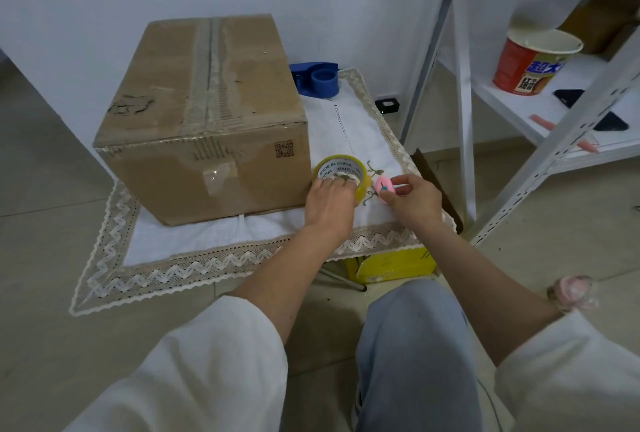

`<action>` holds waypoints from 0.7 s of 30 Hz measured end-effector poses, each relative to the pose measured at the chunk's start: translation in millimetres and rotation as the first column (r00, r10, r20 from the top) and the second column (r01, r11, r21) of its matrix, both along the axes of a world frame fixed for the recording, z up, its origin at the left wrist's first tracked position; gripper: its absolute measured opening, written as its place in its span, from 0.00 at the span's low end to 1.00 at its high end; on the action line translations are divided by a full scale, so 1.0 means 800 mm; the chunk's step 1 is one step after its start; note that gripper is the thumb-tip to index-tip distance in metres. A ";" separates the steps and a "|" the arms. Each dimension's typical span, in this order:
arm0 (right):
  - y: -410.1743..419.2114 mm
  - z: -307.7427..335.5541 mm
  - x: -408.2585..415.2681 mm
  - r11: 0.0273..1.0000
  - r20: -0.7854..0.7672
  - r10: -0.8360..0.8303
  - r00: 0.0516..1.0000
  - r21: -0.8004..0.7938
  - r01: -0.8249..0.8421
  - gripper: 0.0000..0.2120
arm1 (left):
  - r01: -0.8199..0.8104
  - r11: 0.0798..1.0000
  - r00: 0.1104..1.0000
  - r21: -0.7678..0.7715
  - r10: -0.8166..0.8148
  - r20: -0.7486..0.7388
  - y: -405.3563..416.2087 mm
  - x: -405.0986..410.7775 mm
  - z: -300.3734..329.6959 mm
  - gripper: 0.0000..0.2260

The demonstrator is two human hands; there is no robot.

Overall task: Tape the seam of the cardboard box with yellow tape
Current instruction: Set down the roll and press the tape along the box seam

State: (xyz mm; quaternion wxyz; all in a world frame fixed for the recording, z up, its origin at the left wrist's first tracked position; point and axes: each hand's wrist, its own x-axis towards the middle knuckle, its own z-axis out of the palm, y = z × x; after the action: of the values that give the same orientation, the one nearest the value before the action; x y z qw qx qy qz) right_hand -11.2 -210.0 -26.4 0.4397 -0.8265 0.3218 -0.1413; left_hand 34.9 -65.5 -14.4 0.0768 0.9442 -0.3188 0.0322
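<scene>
Reading "MADE IN CHINA": tape roll [341,173]

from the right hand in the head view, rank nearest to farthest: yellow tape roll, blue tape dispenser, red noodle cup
From the right hand:
1. Yellow tape roll, just to its left on the cloth, under the left hand.
2. Blue tape dispenser, farther back, behind the cardboard box.
3. Red noodle cup, up on the shelf to the right.
</scene>
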 end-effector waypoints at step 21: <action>0.013 0.013 -0.003 0.980 0.064 -0.014 0.998 -0.195 0.026 0.16 | 0.052 0.962 0.998 -0.269 -0.057 -0.013 0.025 -0.015 0.005 0.18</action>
State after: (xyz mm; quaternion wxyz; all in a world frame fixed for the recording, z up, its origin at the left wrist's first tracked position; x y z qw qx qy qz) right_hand -13.7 -199.3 -15.8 0.3645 -0.8577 0.3008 -0.2024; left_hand 23.0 -45.9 -10.6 0.2081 0.9162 -0.3365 0.0630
